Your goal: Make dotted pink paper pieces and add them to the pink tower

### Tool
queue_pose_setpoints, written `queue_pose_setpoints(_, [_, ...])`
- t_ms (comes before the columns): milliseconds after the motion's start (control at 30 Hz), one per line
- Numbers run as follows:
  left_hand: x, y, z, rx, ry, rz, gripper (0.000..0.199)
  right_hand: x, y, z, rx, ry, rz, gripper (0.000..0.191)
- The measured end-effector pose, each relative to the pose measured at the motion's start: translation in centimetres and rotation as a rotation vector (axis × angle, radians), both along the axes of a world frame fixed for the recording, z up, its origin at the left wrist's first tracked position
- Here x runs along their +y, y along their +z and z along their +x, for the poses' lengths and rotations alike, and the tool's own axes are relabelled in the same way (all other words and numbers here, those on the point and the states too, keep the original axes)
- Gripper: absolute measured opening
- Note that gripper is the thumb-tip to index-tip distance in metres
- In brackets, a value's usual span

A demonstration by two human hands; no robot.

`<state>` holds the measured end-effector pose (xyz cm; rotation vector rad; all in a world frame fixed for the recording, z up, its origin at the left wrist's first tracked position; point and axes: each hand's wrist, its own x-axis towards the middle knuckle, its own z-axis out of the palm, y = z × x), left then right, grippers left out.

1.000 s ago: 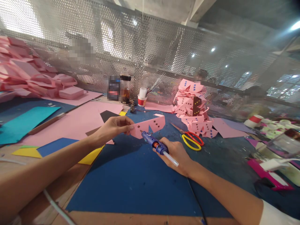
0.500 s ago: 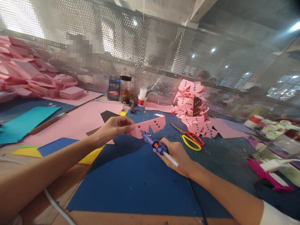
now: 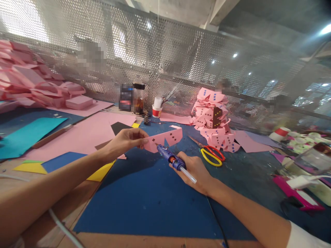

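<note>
Between the thumb and fingers of my left hand is the left end of a pink paper piece, marked with dark diamonds and notched along its lower edge. My right hand is wrapped round a blue glue gun with a clear glue stick out of its back. The gun's nozzle is at the lower left part of the pink paper; whether it touches cannot be made out. Both hands are above a dark blue sheet.
Scissors with red and yellow handles lie right of the glue gun. Behind them stands a heap of pink cut pieces. Pink sheets lie left. At the back are a jar and a cup. A black cord hangs below my right hand.
</note>
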<state>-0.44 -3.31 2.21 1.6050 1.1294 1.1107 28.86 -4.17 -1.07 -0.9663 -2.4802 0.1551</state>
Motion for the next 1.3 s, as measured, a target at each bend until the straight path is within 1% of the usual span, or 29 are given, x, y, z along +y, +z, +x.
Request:
queue_pose_setpoints(100, [-0.05, 0.06, 0.01, 0.012, 0.01, 0.001, 0.03, -0.01, 0.03, 0.0, -0.002, 0.003, -0.005, 0.013])
queue_pose_setpoints(300, [-0.08, 0.03, 0.05, -0.009, -0.002, -0.004, 0.026, -0.09, 0.18, -0.03, -0.002, 0.001, -0.007, 0.012])
queue_pose_setpoints(1067, [0.06, 0.03, 0.02, 0.005, 0.02, 0.002, 0.029, -0.13, 0.48, -0.14, 0.005, -0.015, -0.033, 0.013])
queue_pose_setpoints(1300, [0.25, -0.2, -0.24, -0.038, 0.006, -0.004, 0.027, -0.17, 0.41, -0.09, 0.083, -0.015, -0.038, 0.01])
